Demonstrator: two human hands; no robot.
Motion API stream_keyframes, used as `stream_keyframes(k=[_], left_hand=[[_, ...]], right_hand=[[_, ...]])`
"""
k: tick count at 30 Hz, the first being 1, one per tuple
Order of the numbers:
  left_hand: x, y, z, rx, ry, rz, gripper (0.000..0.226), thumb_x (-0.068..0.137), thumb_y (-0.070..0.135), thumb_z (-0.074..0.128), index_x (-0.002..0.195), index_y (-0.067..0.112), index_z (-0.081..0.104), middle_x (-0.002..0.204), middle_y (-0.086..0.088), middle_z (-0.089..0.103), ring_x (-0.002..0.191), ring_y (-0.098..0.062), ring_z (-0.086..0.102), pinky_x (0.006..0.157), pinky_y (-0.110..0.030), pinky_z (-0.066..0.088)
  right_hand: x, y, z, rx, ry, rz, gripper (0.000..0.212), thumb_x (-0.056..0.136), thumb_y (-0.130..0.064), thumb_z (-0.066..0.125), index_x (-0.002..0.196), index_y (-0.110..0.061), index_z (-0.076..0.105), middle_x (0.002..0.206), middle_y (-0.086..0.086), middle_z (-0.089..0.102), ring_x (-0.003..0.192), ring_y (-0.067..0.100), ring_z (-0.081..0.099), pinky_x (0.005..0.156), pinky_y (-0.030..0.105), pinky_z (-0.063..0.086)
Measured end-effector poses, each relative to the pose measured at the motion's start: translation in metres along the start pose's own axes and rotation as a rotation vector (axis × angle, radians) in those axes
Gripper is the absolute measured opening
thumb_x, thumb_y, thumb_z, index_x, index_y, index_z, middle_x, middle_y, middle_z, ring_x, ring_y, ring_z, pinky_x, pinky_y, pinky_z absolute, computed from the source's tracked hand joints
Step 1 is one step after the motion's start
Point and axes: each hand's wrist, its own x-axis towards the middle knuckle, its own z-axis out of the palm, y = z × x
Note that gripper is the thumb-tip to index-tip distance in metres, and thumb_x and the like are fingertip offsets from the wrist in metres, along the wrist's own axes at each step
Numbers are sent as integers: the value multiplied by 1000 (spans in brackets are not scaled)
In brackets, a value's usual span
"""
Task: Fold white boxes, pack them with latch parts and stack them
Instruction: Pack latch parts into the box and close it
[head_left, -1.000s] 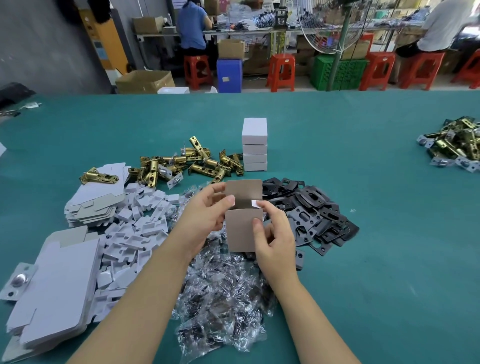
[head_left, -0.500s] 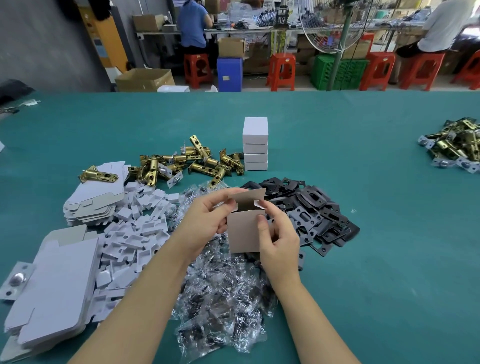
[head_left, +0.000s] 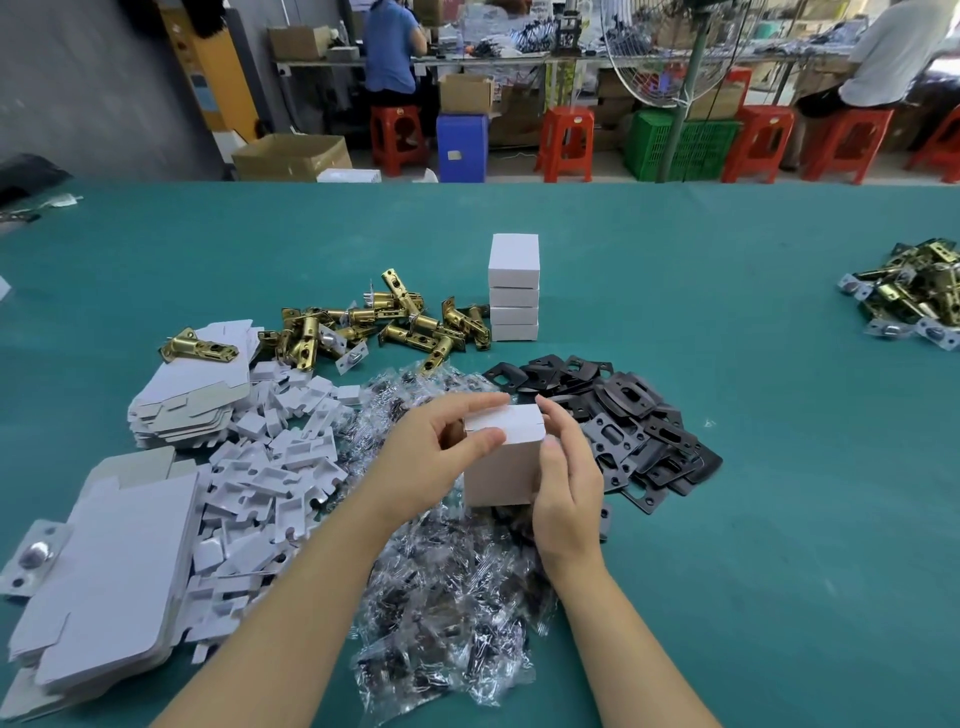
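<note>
Both forearms converge — left hand (head_left: 426, 457) and right hand (head_left: 566, 493) pinching, fingers curled.

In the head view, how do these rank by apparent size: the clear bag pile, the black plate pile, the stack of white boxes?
1. clear bag pile, though nearest the camera
2. black plate pile
3. stack of white boxes

A green-covered table (head_left: 727, 571) carries flat box blanks (head_left: 104, 582) near left; brass latches (head_left: 384, 322) farther; four stacked white boxes (head_left: 513, 288); black plates (head_left: 623, 421) right; bagged parts (head_left: 447, 613) near centre.
</note>
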Motion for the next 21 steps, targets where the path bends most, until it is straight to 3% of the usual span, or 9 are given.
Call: stream_keyframes(k=[3, 5, 8, 10, 15, 18, 21], left_hand=[[-2, 2, 2, 100, 1, 59, 36, 96, 24, 68, 128, 41, 67, 114, 15, 69, 80, -17, 57, 73, -21, 49], [-3, 4, 4, 158, -5, 104, 38, 98, 21, 65, 134, 34, 63, 119, 22, 64, 88, -10, 58, 78, -12, 47], [-4, 5, 3, 253, -24, 139, 40, 100, 28, 59, 139, 37, 57, 122, 26, 59, 108, 10, 51, 85, -4, 41], [-3, 4, 0, 320, -50, 150, 43, 99, 38, 53, 142, 37, 55, 127, 21, 58, 115, 13, 47, 89, -7, 40], [-1, 7, -5, 392, -87, 162, 49, 95, 47, 51, 143, 38, 53, 127, 17, 60, 110, 1, 52, 91, -24, 48], [0, 12, -7, 410, -95, 191, 54, 92, 55, 46, 141, 37, 56, 122, 18, 63, 104, 9, 53, 85, -18, 44], [2, 17, -7, 425, -112, 212, 52, 94, 56, 44, 139, 36, 60, 112, 25, 62, 99, 17, 52, 78, -9, 39]], right_hand=[[-1, -1, -2, 20, -4, -13, 47, 95, -46, 40, 136, -35, 59, 128, -5, 64, 116, 23, 61, 88, 60, 53], [-1, -3, -1, -64, -2, -69, 42, 97, -48, 43, 137, -44, 57, 122, -15, 63, 105, 16, 63, 82, 54, 56], [0, -4, 1, -166, 2, -182, 34, 104, -41, 46, 137, -45, 54, 111, -25, 57, 89, 7, 56, 74, 40, 54], [1, -2, 1, -174, -2, -187, 34, 105, -36, 47, 138, -37, 57, 113, -23, 58, 91, 7, 56, 74, 37, 53], [1, -2, 0, -161, -2, -159, 31, 104, -41, 47, 132, -37, 60, 121, -12, 62, 101, 10, 60, 76, 41, 57], [2, -7, 0, -158, 37, -173, 27, 102, -52, 43, 123, -47, 59, 120, -10, 66, 105, 12, 63, 79, 33, 55], [2, -11, -2, -156, 73, -184, 25, 101, -53, 45, 119, -47, 61, 113, -19, 67, 102, 12, 64, 79, 36, 55]])
